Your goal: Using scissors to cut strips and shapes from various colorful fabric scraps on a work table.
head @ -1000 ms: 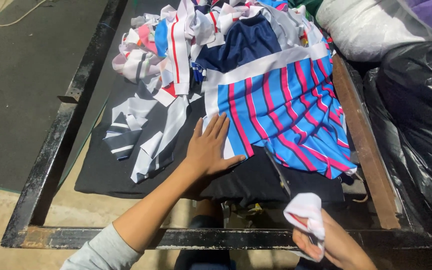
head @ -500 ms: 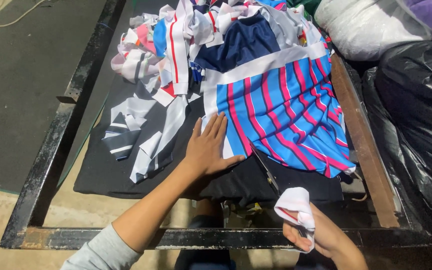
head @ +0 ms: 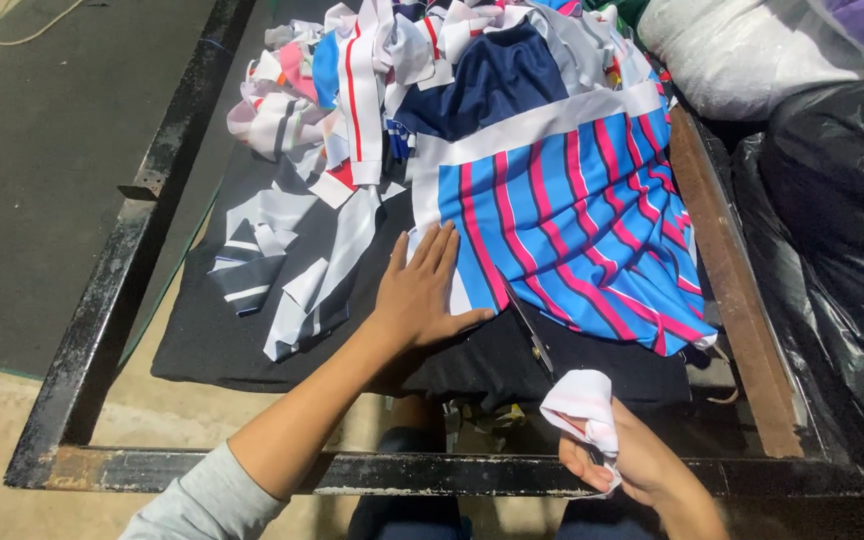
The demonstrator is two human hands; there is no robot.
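While my left hand [head: 422, 290] lies open, palm down and fingers spread, on the edge of the blue jersey cloth with pink and white stripes [head: 572, 220], my right hand [head: 632, 460] is closed low at the near rail, wrapped in a wad of white and pink cloth [head: 582, 405]. From that fist the slim steel scissors [head: 530, 330] point up toward the striped cloth's lower edge, their tips just beside my left thumb; the handles are hidden by the wad.

Seen from the head camera, the striped cloth sits right of centre on a black fabric sheet [head: 252, 340], inside a worn black metal frame [head: 102, 330]. White and grey offcuts [head: 292, 270] lie left of my hand, with a heap of mixed striped scraps [head: 352, 90] beyond. Shiny black plastic bags [head: 832, 250] crowd the right side.

I judge the step to be cutting along the striped cloth's edge. A further cut would call for the cloth pinned flat and my thumb kept off the blades' line.
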